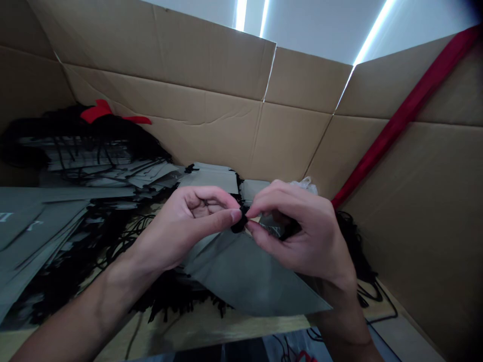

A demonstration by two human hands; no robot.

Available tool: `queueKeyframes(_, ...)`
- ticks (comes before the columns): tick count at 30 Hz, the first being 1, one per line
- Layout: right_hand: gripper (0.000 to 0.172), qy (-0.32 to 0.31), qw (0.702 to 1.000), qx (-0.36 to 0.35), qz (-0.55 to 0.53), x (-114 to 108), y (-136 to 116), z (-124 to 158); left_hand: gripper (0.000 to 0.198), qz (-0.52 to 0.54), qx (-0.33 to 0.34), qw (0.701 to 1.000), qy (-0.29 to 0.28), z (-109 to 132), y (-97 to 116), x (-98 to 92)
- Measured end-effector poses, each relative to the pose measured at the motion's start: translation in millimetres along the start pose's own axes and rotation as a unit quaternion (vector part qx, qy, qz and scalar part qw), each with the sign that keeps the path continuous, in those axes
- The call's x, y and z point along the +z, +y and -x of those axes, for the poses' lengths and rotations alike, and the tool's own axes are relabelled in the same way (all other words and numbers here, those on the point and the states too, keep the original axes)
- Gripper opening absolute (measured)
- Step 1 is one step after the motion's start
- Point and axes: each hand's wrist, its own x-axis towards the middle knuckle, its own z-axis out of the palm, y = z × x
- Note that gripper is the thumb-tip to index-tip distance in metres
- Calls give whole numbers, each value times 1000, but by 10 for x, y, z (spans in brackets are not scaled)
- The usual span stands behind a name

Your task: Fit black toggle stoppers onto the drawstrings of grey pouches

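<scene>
Both hands meet at the middle of the view over a grey paper bag (260, 281), which hangs tilted below them with one corner toward the lower right. Thumb and forefinger of my left hand (188, 221) pinch a bunched black cord (238, 225). From the other side, the fingertips of my right hand (302, 221) close on the same cord. More black cord shows under the right palm, and light lettering on the bag is partly hidden behind that hand. How the cord joins the bag cannot be made out.
Stacks of grey bags (37, 226) with black cord ends lie at left, with another stack (211, 178) behind my hands. Red strips (100, 111) top the far-left pile. Cardboard walls (211, 110) enclose the back and right, where a dark red band (407, 110) runs diagonally.
</scene>
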Motion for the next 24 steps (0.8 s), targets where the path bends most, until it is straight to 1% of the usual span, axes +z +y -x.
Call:
queueKeyframes(2,16,-6,999,33,-6,-1,-35,-8,18,-5,18,1000,-11,3,-27,-21)
queueKeyframes(4,11,0,998,64,-4,9,-69,-14,16,-12,26,999,-18,8,-51,-39)
queueKeyframes(7,8,13,996,90,9,30,-102,-16,13,-20,33,999,-24,23,-71,-49)
queueKeyframes(10,8,10,995,101,8,31,-110,-17,11,-30,35,999,-29,42,-63,-34)
queueKeyframes(13,9,-4,994,109,2,16,-103,-25,14,-47,31,998,-29,50,-32,-4)
queueKeyframes(17,11,-10,994,106,-3,10,-88,-34,8,-60,32,997,-39,47,9,13)
queueKeyframes(24,14,-17,994,107,1,4,-98,-35,15,-49,-15,996,-72,52,29,-12)
